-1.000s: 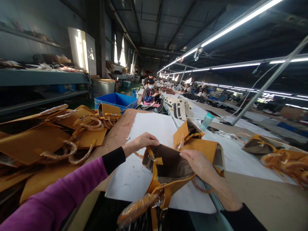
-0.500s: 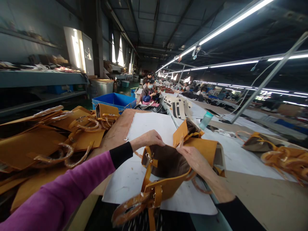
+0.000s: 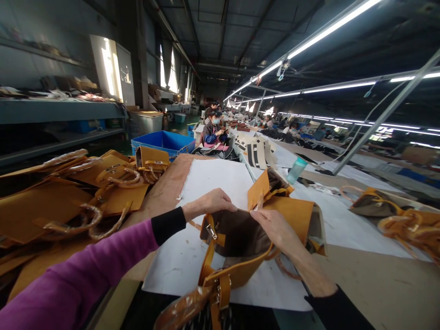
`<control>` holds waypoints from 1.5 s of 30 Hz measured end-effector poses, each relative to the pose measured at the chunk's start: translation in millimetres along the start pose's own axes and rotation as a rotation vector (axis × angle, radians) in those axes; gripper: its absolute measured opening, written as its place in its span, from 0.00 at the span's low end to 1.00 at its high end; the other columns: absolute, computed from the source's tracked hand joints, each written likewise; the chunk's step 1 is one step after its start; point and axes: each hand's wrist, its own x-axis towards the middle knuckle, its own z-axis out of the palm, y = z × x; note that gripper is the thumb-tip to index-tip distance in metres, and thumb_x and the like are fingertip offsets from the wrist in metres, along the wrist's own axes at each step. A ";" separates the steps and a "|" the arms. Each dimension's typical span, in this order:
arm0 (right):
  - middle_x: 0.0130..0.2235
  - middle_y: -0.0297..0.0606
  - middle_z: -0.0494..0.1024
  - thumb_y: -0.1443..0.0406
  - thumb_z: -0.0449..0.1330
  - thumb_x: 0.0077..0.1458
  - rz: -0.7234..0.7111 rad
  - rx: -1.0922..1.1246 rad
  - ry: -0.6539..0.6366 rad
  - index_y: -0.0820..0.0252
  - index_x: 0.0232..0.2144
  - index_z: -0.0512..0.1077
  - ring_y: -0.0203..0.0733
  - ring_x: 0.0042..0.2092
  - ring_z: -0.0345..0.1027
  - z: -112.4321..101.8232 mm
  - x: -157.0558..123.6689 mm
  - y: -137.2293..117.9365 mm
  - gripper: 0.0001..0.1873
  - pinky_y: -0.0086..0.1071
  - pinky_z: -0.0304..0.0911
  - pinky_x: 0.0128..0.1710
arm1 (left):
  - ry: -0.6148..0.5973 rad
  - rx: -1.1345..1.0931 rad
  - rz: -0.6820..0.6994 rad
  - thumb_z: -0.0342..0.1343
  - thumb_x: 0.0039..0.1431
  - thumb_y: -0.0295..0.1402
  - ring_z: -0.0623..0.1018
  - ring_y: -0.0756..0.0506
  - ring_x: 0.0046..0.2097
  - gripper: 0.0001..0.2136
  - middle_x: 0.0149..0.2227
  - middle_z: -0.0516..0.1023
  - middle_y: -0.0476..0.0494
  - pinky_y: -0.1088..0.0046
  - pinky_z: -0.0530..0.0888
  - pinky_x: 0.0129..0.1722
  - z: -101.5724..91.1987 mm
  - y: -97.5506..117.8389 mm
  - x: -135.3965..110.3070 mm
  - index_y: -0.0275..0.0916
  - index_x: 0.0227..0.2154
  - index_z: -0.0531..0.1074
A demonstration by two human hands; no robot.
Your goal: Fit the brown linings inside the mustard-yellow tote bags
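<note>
A mustard-yellow handbag [image 3: 240,270] with a dark brown lining stands with its mouth spread, in front of me on a white sheet [image 3: 220,178]. My left hand [image 3: 215,201] is closed on the bag's far rim, left of the middle. On the same rim a little further right, my right hand [image 3: 275,224] pinches the edge between thumb and fingers. A metal zipper pull [image 3: 211,231] hangs at the bag's left end. The plastic-wrapped handle [image 3: 185,307] droops towards me over the near side. Behind my right hand lies another yellow bag [image 3: 295,215].
Yellow bags [image 3: 44,206] are piled on the left of the table. More bags [image 3: 409,224] lie at the right. A teal-lidded bottle [image 3: 296,169] stands beyond the right hand. A blue bin [image 3: 163,143] and a seated co-worker [image 3: 213,130] are further back.
Both hands keep their grip on the far rim, with the bag held open. The view has shifted slightly, and the drooping handle sits a little lower and further left.
</note>
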 end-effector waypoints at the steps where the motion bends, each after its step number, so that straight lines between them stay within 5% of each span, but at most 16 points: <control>1: 0.20 0.32 0.64 0.54 0.44 0.56 -0.001 -0.046 -0.001 0.59 0.17 0.63 0.35 0.25 0.57 -0.7 -0.4 -2.2 0.22 0.28 0.49 0.25 | 0.012 0.067 0.047 0.56 0.45 0.37 0.63 0.54 0.21 0.11 0.16 0.66 0.52 0.80 0.57 0.19 -0.1 2.1 0.3 0.33 0.19 0.73; 6: 0.22 0.35 0.68 0.55 0.44 0.57 0.009 -0.174 0.013 0.60 0.21 0.67 0.38 0.28 0.61 -4.3 -2.5 -9.7 0.22 0.30 0.48 0.26 | 0.032 0.266 0.171 0.53 0.45 0.29 0.67 0.52 0.26 0.09 0.21 0.73 0.50 0.80 0.61 0.25 10.7 15.3 9.8 0.33 0.27 0.78; 14: 0.28 0.40 0.75 0.56 0.46 0.58 -0.037 -0.333 -0.022 0.58 0.26 0.73 0.42 0.35 0.69 -6.4 -0.2 -7.7 0.21 0.29 0.54 0.30 | -0.092 0.244 0.083 0.54 0.43 0.28 0.67 0.52 0.26 0.13 0.24 0.75 0.49 0.80 0.63 0.25 22.9 26.3 25.3 0.32 0.33 0.78; 20: 0.32 0.45 0.77 0.58 0.44 0.59 -0.044 -0.415 0.001 0.58 0.30 0.73 0.48 0.38 0.71 -4.3 -3.5 -11.4 0.20 0.33 0.55 0.32 | 0.037 0.415 0.209 0.50 0.48 0.27 0.71 0.51 0.28 0.14 0.28 0.78 0.47 0.80 0.65 0.26 28.7 26.2 10.0 0.36 0.34 0.78; 28: 0.33 0.41 0.78 0.62 0.49 0.52 -0.162 -0.357 -0.134 0.58 0.32 0.75 0.45 0.39 0.71 2.2 18.0 -1.2 0.14 0.31 0.58 0.35 | 0.107 0.671 0.309 0.49 0.54 0.33 0.76 0.46 0.35 0.13 0.34 0.80 0.46 0.76 0.67 0.29 34.0 18.1 4.0 0.43 0.38 0.77; 34: 0.33 0.42 0.79 0.64 0.48 0.56 -0.147 -0.529 -0.090 0.58 0.31 0.74 0.45 0.40 0.71 -1.6 2.7 -17.7 0.15 0.29 0.57 0.34 | 0.059 0.644 0.233 0.54 0.54 0.39 0.75 0.46 0.35 0.11 0.33 0.80 0.46 0.77 0.66 0.29 17.0 13.7 -3.5 0.43 0.35 0.78; 39: 0.33 0.43 0.79 0.64 0.47 0.58 -0.111 -0.600 -0.106 0.59 0.31 0.74 0.45 0.40 0.72 -3.5 -3.4 -31.2 0.15 0.30 0.56 0.34 | 0.044 0.563 0.208 0.55 0.53 0.32 0.74 0.51 0.30 0.08 0.30 0.79 0.47 0.80 0.66 0.28 -8.9 0.0 -15.7 0.39 0.35 0.78; 45: 0.31 0.44 0.79 0.62 0.47 0.59 -0.161 -0.662 -0.083 0.59 0.30 0.74 0.46 0.37 0.72 -2.1 -1.5 -33.5 0.16 0.30 0.54 0.30 | 0.163 0.635 0.231 0.53 0.55 0.31 0.75 0.49 0.31 0.09 0.29 0.80 0.46 0.79 0.66 0.29 -1.4 -3.5 -28.3 0.40 0.34 0.78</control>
